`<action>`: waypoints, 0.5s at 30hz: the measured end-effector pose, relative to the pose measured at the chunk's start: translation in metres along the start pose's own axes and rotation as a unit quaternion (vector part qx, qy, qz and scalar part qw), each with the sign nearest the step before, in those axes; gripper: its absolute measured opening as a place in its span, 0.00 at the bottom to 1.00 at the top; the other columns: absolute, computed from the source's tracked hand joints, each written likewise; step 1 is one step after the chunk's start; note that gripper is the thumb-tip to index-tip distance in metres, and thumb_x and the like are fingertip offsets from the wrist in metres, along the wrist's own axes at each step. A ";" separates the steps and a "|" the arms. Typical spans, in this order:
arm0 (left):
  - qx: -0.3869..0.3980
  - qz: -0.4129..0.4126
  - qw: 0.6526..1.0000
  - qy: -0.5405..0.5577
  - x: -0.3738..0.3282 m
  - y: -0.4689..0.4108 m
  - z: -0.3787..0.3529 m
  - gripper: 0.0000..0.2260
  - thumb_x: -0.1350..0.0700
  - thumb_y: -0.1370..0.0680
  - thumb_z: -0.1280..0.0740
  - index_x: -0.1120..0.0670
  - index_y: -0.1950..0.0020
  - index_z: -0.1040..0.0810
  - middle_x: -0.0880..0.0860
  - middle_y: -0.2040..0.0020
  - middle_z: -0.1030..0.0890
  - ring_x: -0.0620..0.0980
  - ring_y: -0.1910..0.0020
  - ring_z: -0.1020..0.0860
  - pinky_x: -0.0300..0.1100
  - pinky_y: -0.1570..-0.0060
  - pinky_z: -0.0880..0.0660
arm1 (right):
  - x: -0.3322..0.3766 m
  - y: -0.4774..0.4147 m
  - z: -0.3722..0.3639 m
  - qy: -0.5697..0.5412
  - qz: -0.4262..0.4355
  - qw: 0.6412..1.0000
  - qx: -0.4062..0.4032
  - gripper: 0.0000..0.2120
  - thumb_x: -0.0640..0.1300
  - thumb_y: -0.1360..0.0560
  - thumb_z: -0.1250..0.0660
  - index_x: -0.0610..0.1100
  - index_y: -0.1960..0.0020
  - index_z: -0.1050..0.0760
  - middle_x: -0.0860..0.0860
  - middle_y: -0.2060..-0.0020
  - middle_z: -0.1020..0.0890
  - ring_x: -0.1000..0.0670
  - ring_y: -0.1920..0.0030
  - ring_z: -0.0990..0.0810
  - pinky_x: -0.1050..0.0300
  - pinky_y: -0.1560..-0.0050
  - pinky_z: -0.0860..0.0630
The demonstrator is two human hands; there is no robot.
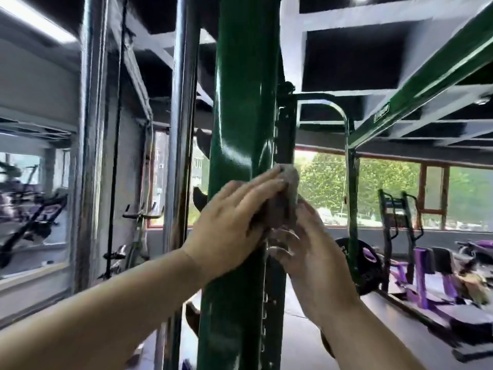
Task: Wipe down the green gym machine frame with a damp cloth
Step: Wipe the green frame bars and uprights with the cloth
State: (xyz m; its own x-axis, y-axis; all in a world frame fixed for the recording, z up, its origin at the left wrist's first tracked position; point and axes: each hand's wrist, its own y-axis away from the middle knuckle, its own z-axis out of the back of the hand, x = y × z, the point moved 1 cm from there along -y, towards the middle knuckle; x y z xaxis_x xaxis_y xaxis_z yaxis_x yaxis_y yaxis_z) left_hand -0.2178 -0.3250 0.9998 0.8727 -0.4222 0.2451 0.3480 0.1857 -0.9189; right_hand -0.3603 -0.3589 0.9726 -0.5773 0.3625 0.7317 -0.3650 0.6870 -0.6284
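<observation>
A glossy green upright post (240, 102) of the gym machine frame fills the middle of the view. A brownish-grey cloth (285, 198) is pressed against the post's right edge at about mid-height. My left hand (234, 217) lies across the post with straight fingers pressing on the cloth. My right hand (314, 244) comes in from the right side of the post and grips the cloth's lower part, its fingertips hidden behind the cloth. A green overhead beam (426, 84) runs off to the upper right.
Two chrome guide rods (92, 129) (184, 129) stand left of the post. A notched adjustment rail (269, 289) runs down its right side. Purple machines (426, 276) and a weight plate (362, 263) sit on the right, an exercise bike (138, 236) behind, windows beyond.
</observation>
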 end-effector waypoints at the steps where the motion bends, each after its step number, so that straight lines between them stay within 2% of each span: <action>1: 0.000 0.030 0.999 0.029 -0.004 -0.017 0.004 0.29 0.58 0.27 0.33 0.49 0.27 0.37 0.43 0.27 0.35 0.41 0.34 0.32 0.32 0.39 0.31 | 0.014 -0.009 -0.002 -0.019 0.004 0.999 0.030 0.17 0.52 0.26 0.36 0.57 0.38 0.22 0.51 0.44 0.16 0.50 0.45 0.18 0.51 0.49 0.24; 2: 0.013 0.048 0.998 0.045 -0.009 -0.030 0.008 0.31 0.60 0.26 0.32 0.47 0.26 0.40 0.41 0.26 0.39 0.38 0.34 0.34 0.28 0.40 0.33 | 0.024 -0.021 -0.004 -0.011 0.036 0.999 0.035 0.16 0.48 0.25 0.34 0.57 0.38 0.22 0.52 0.43 0.16 0.51 0.43 0.18 0.50 0.47 0.22; 3: 0.025 0.049 0.998 0.045 -0.013 -0.042 0.012 0.33 0.62 0.25 0.31 0.46 0.24 0.42 0.42 0.26 0.38 0.38 0.34 0.34 0.24 0.41 0.35 | 0.034 -0.036 -0.009 0.031 0.095 0.995 0.016 0.15 0.44 0.23 0.33 0.57 0.40 0.22 0.53 0.44 0.16 0.52 0.43 0.18 0.50 0.45 0.21; 5: 0.032 0.023 0.999 -0.004 -0.010 -0.057 0.021 0.34 0.63 0.23 0.33 0.49 0.22 0.45 0.51 0.29 0.29 0.44 0.37 0.30 0.19 0.44 0.35 | 0.055 -0.066 -0.018 0.167 0.226 0.956 -0.087 0.14 0.39 0.22 0.33 0.55 0.42 0.21 0.57 0.48 0.16 0.58 0.46 0.18 0.55 0.42 0.21; 6: 0.030 0.023 0.999 -0.037 -0.006 -0.063 0.027 0.33 0.61 0.22 0.35 0.49 0.21 0.47 0.55 0.28 0.29 0.46 0.36 0.29 0.24 0.39 0.35 | 0.062 -0.080 -0.021 0.212 0.253 0.935 -0.131 0.14 0.39 0.22 0.33 0.54 0.41 0.21 0.59 0.48 0.17 0.60 0.47 0.19 0.57 0.42 0.21; 7: 0.027 0.045 0.997 -0.063 0.001 -0.066 0.031 0.32 0.57 0.22 0.38 0.48 0.21 0.49 0.55 0.25 0.34 0.46 0.31 0.32 0.33 0.33 0.36 | 0.065 -0.092 -0.024 0.235 0.245 0.929 -0.150 0.13 0.41 0.21 0.34 0.53 0.40 0.21 0.59 0.49 0.17 0.60 0.48 0.19 0.56 0.43 0.21; 9: 0.039 0.117 0.986 -0.109 0.020 -0.062 0.034 0.31 0.48 0.21 0.44 0.44 0.20 0.54 0.50 0.20 0.47 0.47 0.23 0.46 0.46 0.25 0.46 | 0.052 -0.104 -0.026 0.215 0.139 0.958 -0.129 0.09 0.49 0.19 0.38 0.54 0.44 0.21 0.58 0.58 0.18 0.56 0.55 0.19 0.54 0.52 0.22; 10: 0.059 0.148 0.978 -0.135 0.029 -0.055 0.031 0.30 0.44 0.21 0.47 0.41 0.21 0.58 0.47 0.19 0.54 0.47 0.21 0.52 0.49 0.24 0.50 | 0.036 -0.103 -0.021 0.205 0.066 0.969 -0.118 0.12 0.54 0.18 0.42 0.53 0.48 0.21 0.56 0.61 0.18 0.53 0.58 0.19 0.53 0.56 0.24; 12: 0.112 0.170 0.963 -0.178 0.040 -0.035 0.019 0.28 0.36 0.21 0.56 0.34 0.26 0.69 0.44 0.22 0.67 0.46 0.22 0.59 0.54 0.23 0.55 | -0.003 -0.080 -0.008 0.197 -0.056 0.975 -0.088 0.22 0.62 0.18 0.47 0.51 0.52 0.18 0.52 0.61 0.16 0.50 0.56 0.17 0.52 0.54 0.22; 13: 0.118 0.165 0.962 -0.184 0.043 -0.026 0.012 0.28 0.33 0.22 0.60 0.33 0.28 0.73 0.43 0.23 0.70 0.45 0.23 0.60 0.56 0.23 0.55 | -0.021 -0.066 -0.001 0.176 -0.095 0.977 -0.076 0.24 0.62 0.18 0.47 0.51 0.52 0.17 0.52 0.60 0.15 0.49 0.54 0.16 0.50 0.50 0.21; 15: 0.094 0.151 0.968 -0.177 0.048 -0.015 0.003 0.27 0.33 0.22 0.62 0.34 0.27 0.72 0.42 0.24 0.70 0.45 0.23 0.57 0.58 0.23 0.52 | -0.045 -0.049 0.006 0.139 -0.138 0.979 -0.062 0.20 0.56 0.18 0.44 0.47 0.51 0.17 0.49 0.58 0.14 0.47 0.52 0.15 0.45 0.46 0.20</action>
State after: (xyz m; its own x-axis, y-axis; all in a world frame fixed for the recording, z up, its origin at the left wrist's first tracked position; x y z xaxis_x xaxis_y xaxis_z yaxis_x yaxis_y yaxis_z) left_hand -0.1801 -0.3452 1.0262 0.9955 0.0008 0.0943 0.0849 0.4262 -0.9006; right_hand -0.3207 -0.4124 0.9694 -0.2425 0.2979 0.9233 -0.3782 0.8474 -0.3727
